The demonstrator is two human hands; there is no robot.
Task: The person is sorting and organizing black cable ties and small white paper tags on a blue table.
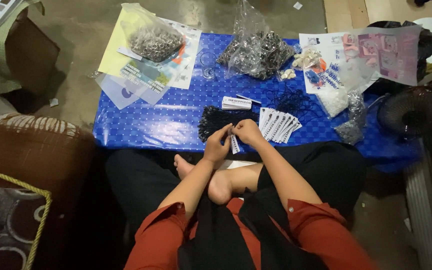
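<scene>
Your left hand (219, 144) and right hand (248, 132) meet at the near edge of the blue surface (151, 122), both pinching a small white paper tag (235, 143) between the fingertips. Just beyond lies a bundle of black cords (216, 119), touching your left fingers. A fanned row of matching tags (277, 124) sits just right, a short stack of tags (236, 103) behind. Crinkled clear bags of metal eyelets (256, 50) crowd the far edge.

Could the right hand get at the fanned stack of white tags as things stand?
Probably yes: the right hand is right beside the fanned tags, nothing lies between them, though its fingers now pinch a small tag.
</scene>
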